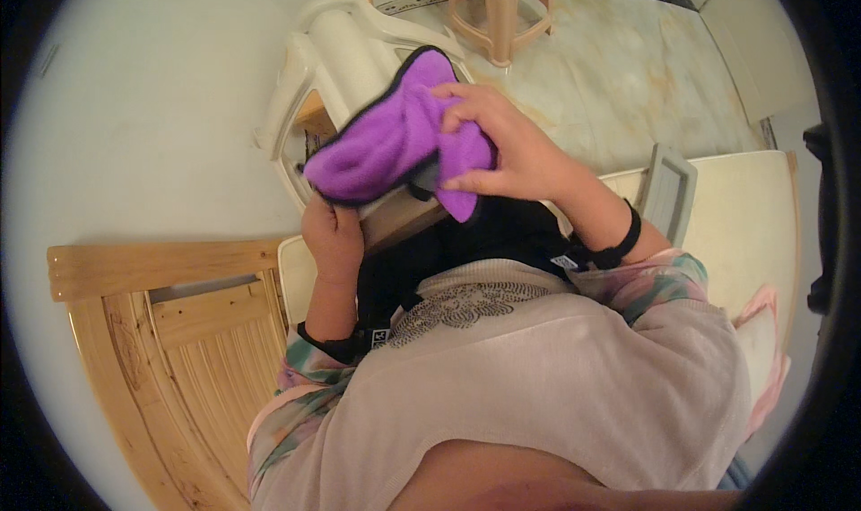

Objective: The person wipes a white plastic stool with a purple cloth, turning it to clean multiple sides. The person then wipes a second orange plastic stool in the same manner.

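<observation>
A purple fleece-like cloth item (383, 137) with black edging is held up in front of me, above my lap. My left hand (333, 232) is closed on its lower left corner, the fingers partly hidden behind the cloth. On the other side my right hand (501, 144) grips a fold between thumb and fingers. A small black strap or tab (422, 191) shows at the lower edge, beside a grey patch. What kind of item it is, I cannot tell. Both wrists wear black bands.
Behind the cloth stands a cream moulded piece of furniture (343, 46). A tan plastic stool (501, 13) is on the marbled floor. To the left is a wooden headboard (168, 265). A grey tray-like object (672, 188) lies on the cream mattress (733, 221), with pink-edged fabric (767, 370) at right.
</observation>
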`<state>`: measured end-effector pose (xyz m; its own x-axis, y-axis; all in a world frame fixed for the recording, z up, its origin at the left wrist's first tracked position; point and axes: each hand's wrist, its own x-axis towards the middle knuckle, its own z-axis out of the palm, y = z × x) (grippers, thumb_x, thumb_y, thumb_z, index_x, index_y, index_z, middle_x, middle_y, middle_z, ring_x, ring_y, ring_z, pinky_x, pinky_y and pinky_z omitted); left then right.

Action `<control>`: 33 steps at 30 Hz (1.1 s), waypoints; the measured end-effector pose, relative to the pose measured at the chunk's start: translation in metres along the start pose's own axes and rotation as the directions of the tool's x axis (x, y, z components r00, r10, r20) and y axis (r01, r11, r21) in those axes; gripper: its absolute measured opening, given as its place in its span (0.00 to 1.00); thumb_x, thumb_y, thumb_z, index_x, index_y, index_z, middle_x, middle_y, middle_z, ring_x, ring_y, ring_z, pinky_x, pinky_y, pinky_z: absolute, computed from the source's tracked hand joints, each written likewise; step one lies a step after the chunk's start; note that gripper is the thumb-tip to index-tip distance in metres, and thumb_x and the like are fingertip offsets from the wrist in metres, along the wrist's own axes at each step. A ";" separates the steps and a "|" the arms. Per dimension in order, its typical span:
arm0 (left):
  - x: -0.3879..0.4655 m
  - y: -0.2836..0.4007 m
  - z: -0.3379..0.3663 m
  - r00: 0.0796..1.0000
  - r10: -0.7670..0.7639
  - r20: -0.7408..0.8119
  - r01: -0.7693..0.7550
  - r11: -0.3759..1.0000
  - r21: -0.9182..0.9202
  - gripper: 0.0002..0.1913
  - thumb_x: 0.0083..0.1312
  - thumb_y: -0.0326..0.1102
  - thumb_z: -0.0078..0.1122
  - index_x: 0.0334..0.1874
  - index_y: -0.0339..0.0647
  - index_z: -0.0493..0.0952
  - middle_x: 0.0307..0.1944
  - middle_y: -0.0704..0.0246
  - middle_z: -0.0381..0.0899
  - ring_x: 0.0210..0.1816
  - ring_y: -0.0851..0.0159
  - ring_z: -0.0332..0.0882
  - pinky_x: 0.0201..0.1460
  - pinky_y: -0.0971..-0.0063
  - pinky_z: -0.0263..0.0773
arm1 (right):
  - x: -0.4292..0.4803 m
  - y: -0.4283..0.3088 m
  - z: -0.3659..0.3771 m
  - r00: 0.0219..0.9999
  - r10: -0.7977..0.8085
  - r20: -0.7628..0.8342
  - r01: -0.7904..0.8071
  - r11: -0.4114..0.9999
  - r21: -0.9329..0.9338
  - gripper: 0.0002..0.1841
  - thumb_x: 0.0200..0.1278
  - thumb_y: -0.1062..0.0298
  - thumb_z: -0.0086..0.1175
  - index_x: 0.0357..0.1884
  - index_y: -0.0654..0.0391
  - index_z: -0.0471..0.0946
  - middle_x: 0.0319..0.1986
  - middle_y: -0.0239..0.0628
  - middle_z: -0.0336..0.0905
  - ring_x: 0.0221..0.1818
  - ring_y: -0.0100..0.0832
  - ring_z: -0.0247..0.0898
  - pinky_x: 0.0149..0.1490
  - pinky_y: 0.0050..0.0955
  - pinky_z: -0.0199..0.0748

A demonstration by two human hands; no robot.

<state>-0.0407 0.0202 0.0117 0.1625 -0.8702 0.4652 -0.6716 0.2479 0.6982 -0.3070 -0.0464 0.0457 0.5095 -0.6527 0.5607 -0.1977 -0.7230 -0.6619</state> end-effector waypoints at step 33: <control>-0.037 -0.036 -0.026 0.804 -0.545 0.237 0.483 0.369 -0.794 0.31 0.76 0.53 0.34 0.58 0.25 0.72 0.52 0.53 0.79 0.51 0.60 0.79 0.54 0.70 0.75 | 0.012 -0.027 0.057 0.904 -0.426 -0.023 0.425 0.904 -0.048 0.33 0.42 0.51 0.68 0.57 0.41 0.78 0.65 0.44 0.64 0.66 0.52 0.60 0.65 0.51 0.60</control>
<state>-0.0043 0.0546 -0.0167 0.3257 -0.9358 -0.1350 0.4051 0.0091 0.9142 -0.2477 -0.0213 0.0416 0.5255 -0.2872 0.8009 -0.0024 -0.9418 -0.3362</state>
